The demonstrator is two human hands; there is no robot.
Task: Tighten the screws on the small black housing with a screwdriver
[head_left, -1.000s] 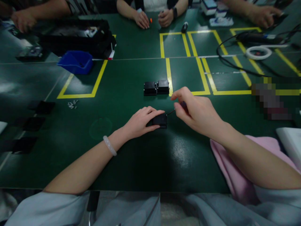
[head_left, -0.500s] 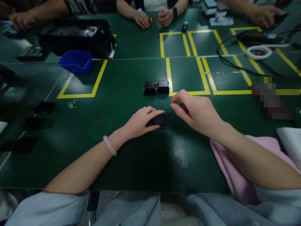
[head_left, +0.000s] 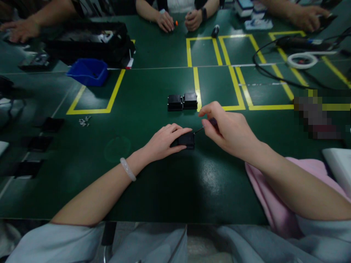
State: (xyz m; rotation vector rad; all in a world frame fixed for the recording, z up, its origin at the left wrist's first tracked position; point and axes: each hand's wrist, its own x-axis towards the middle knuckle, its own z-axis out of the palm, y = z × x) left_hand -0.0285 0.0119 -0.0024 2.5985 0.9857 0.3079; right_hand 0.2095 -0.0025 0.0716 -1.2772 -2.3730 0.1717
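Note:
My left hand (head_left: 168, 141) grips a small black box-shaped part (head_left: 187, 140) between thumb and fingers, on the green table. From the right, my right hand (head_left: 229, 126) holds a thin screwdriver (head_left: 198, 130). Its shaft runs to the part's right side, at the upper corner; the handle is mostly hidden in the palm. My right index finger and thumb are a little apart at the front. Just beyond my hands stand two similar black parts (head_left: 174, 102), side by side. Small silver screws (head_left: 85, 121) lie in a loose pile to the left.
Blue bin (head_left: 89, 72) and a long black tray (head_left: 87, 45) stand at the back left. Flat black pieces (head_left: 37, 144) lie far left. Pink cloth (head_left: 274, 190) hangs over the right front edge. Across the table are co-workers' hands (head_left: 166, 22), a white ring (head_left: 301, 60) and cables.
My right index finger and thumb have parted slightly around the screwdriver. My left hand and the part stay in place. A co-worker's hand at the far left has moved left.

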